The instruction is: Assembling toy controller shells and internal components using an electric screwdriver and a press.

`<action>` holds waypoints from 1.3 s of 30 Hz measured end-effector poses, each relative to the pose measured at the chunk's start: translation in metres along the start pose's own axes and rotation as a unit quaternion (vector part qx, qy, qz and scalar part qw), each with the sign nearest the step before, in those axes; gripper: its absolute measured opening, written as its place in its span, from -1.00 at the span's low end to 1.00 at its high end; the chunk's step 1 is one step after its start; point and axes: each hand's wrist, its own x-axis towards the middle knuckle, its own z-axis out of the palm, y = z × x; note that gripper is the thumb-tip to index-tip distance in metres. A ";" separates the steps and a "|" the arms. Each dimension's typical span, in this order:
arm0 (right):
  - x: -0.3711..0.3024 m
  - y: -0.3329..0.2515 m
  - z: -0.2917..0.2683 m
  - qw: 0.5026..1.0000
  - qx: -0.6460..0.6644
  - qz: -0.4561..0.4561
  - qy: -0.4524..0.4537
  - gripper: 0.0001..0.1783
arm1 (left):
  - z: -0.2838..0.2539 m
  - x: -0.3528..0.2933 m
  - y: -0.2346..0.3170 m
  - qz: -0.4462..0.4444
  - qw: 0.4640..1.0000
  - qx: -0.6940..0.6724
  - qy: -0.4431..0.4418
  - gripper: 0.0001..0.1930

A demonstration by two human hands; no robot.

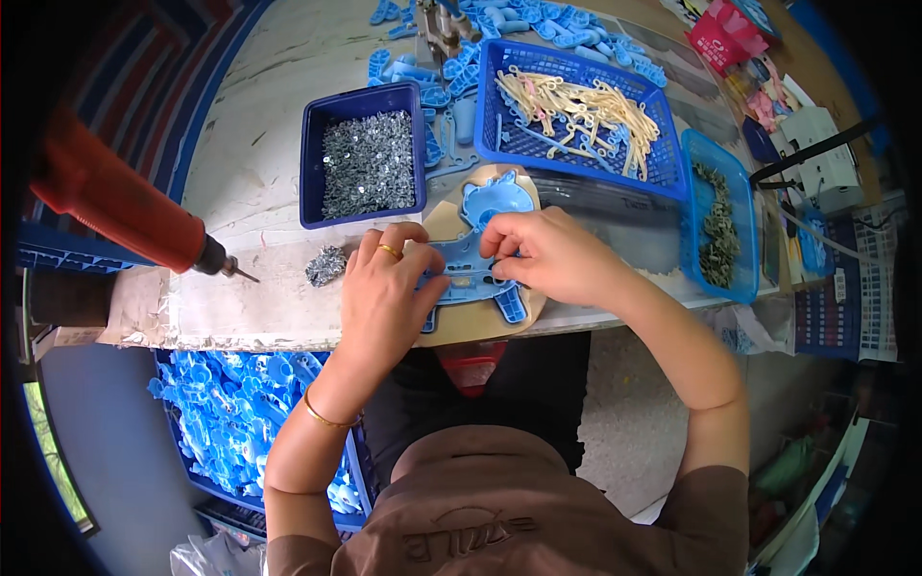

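Note:
A light-blue plastic toy shell [468,252], shaped like an animal with a round head and legs, lies hollow side up on a tan fixture board [466,319] at the table's near edge. My left hand [384,278] grips the shell's left side, fingers bent and thumb low. Over the right side of the body, my right hand [543,252] is closed in a pinch at the shell's inner parts; whatever lies between its fingertips is hidden. A small pile of metal screws [326,266] sits left of my left hand.
An orange power screwdriver [144,197] hangs at left, bit pointing inward. Beyond the board stand a dark-blue bin of metal pieces [367,163], a blue basket of cream hooked parts [576,115] and a light-blue tray of small parts [715,226]. Below left is a crate of blue shells [235,413].

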 end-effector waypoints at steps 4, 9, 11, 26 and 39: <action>0.006 -0.005 -0.004 0.997 -0.048 0.059 -0.034 -0.82 | 0.001 0.001 0.001 -0.005 1.000 0.011 0.000 -0.85; 0.017 0.002 -0.009 0.973 -0.218 -0.073 -0.009 -0.81 | 0.000 0.002 0.004 0.017 0.996 0.083 0.020 -0.89; 0.020 0.000 -0.011 0.973 -0.218 -0.060 -0.035 -0.82 | 0.000 -0.001 0.004 0.014 0.996 0.091 0.020 -0.89; 0.230 -0.199 0.015 0.793 -0.094 -0.298 0.522 -0.03 | -0.031 0.019 -0.034 -0.024 0.993 0.060 0.096 -0.91; 0.212 -0.174 -0.010 0.873 0.171 -0.366 0.274 -0.18 | -0.026 0.074 -0.086 -0.053 0.991 0.092 -0.084 -0.87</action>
